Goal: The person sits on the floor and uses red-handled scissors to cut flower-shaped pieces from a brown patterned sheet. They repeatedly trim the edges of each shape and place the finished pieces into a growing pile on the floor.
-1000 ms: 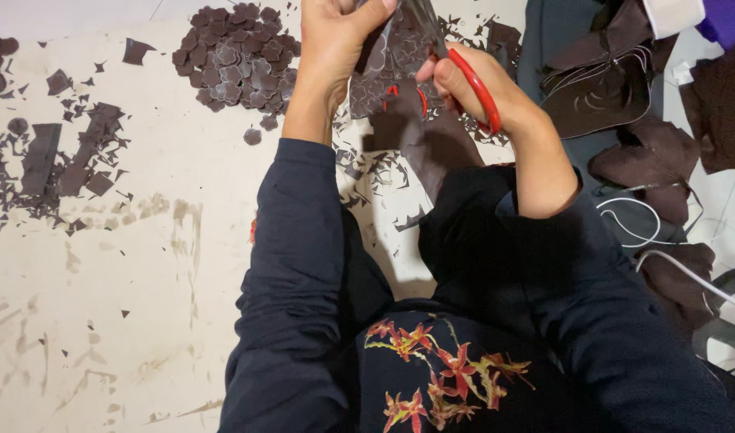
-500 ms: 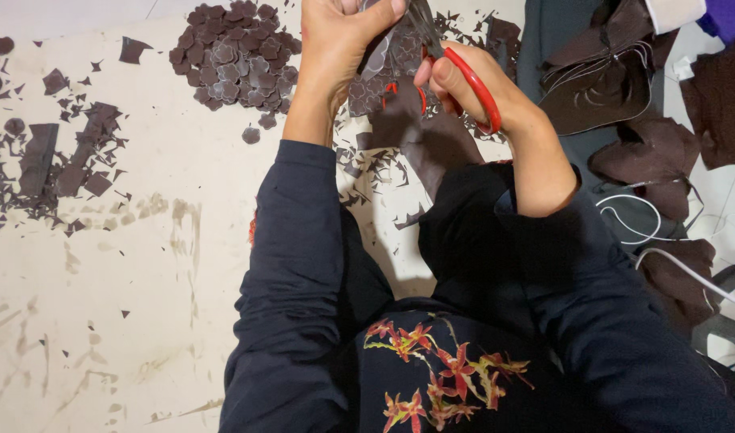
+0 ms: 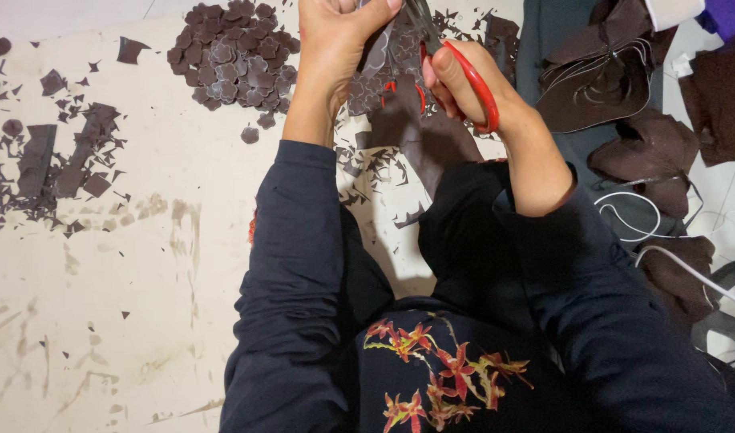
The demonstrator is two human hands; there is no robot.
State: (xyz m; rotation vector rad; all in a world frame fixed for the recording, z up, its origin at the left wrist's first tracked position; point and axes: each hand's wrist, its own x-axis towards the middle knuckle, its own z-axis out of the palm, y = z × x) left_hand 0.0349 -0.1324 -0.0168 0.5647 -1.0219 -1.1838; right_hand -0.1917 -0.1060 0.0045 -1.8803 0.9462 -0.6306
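Note:
My left hand (image 3: 335, 40) pinches a small dark brown piece of sheet material (image 3: 381, 56) near the top of the view. My right hand (image 3: 464, 80) grips red-handled scissors (image 3: 472, 84), whose blades point up into that piece. Both forearms wear dark blue sleeves. Under the hands lies a larger strip of the same brown material (image 3: 432, 140) with small offcuts (image 3: 367, 164) scattered around it.
A heap of cut brown flower-like shapes (image 3: 231, 52) lies at the top left of the hands. Strips and scraps (image 3: 59, 164) sit at the far left on the pale, stained floor (image 3: 103, 321). Large brown sheets (image 3: 616, 72) and white cables (image 3: 664, 224) are on the right.
Both hands have shifted slightly upward and the brown piece has turned a little between the left fingers. The scissors stay in the piece.

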